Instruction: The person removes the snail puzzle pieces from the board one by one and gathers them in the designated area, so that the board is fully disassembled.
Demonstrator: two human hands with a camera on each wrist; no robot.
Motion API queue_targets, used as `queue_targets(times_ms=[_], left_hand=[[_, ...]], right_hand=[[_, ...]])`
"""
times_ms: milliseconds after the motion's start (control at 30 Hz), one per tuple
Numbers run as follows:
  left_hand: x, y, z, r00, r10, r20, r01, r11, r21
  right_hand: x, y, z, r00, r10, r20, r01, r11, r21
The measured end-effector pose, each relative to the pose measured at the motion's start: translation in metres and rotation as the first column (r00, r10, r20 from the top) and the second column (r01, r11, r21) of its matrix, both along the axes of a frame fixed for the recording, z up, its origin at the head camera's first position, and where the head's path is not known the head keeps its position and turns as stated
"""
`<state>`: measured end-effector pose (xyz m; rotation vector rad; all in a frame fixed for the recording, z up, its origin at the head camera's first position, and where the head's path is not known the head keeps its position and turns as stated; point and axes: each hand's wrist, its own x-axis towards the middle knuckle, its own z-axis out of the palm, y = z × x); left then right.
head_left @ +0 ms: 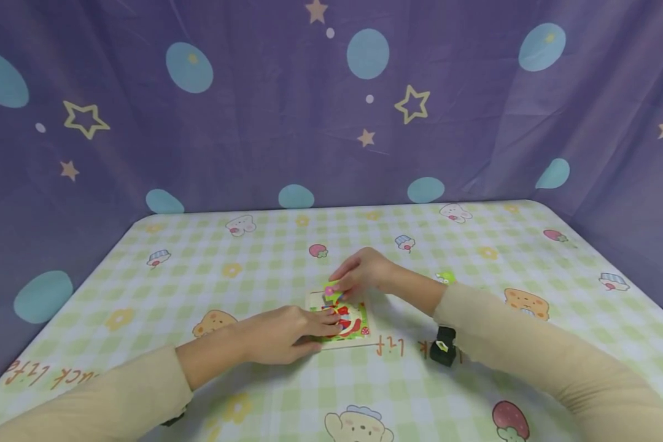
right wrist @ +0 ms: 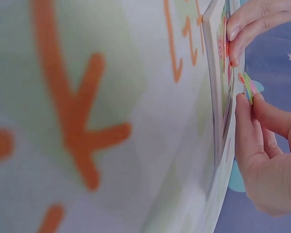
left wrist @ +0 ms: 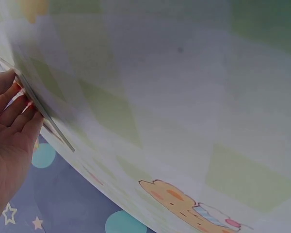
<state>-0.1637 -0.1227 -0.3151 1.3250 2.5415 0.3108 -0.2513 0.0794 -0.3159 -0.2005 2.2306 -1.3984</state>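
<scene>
A small square puzzle board (head_left: 339, 345) with a pale rim and a red and green picture lies on the table. My left hand (head_left: 284, 334) rests on it, fingers extended across the picture. In the left wrist view those fingers (left wrist: 26, 116) lie nearly straight on the board's face. Over the board's far side, my right hand (head_left: 367, 270) pinches a green puzzle piece (head_left: 331, 296) between thumb and fingers. The right wrist view shows this thin piece (right wrist: 250, 88) held on a tilt, just off the board (right wrist: 212, 73), close to the left fingertips.
Another bright green piece (head_left: 445, 277) lies beyond my right forearm, partly hidden by it. A checked cloth (head_left: 276, 245) with printed cartoons covers the table. A purple curtain (head_left: 287, 123) hangs behind the far edge. Black straps with cameras (head_left: 444, 347) sit at the wrists.
</scene>
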Motion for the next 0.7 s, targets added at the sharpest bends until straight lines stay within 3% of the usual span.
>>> queue_targets(times_ms=[367,700], left_hand=[[-0.001,0.000,0.000,1.000,-0.003,-0.006,0.003,1.000,-0.003],[-0.001,-0.001,-0.001,1.000,-0.004,-0.014,0.004,1.000,-0.002]], right_hand=[[-0.002,0.013,-0.003,0.998,-0.022,0.055,0.024,0.999,-0.033],[-0.004,0.031,0.001,0.996,0.056,0.072,-0.054,0.998,-0.028]])
